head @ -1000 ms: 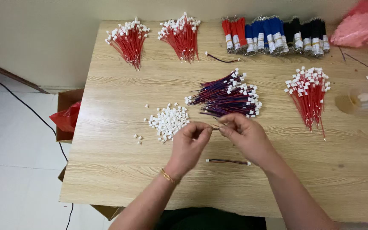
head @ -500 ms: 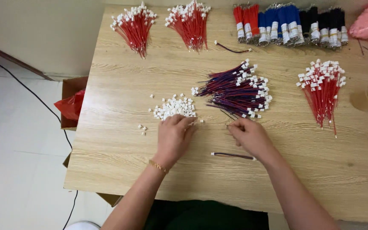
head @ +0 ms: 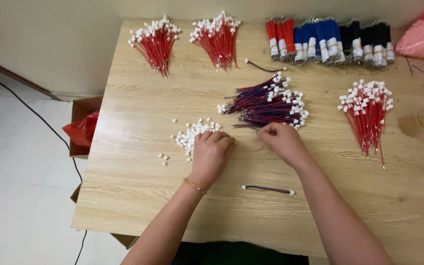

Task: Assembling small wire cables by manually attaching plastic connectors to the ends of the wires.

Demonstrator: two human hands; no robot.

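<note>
— Hands first: where are they?
— Left hand (head: 211, 149) rests curled, fingertips on the small heap of white plastic connectors (head: 194, 134) on the pale wooden surface (head: 138, 162).
— Right one?
— Right hand (head: 281, 140) pinches a wire end at the bundle of purple-and-red wires with white plugs (head: 266, 104).

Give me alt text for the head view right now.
Two bare hands work on a wooden table: the left hand rests on a pile of small white connectors, and the right hand touches the near edge of a purple wire bundle. One finished wire lies nearer the person; red wire bundles lie around.
</note>
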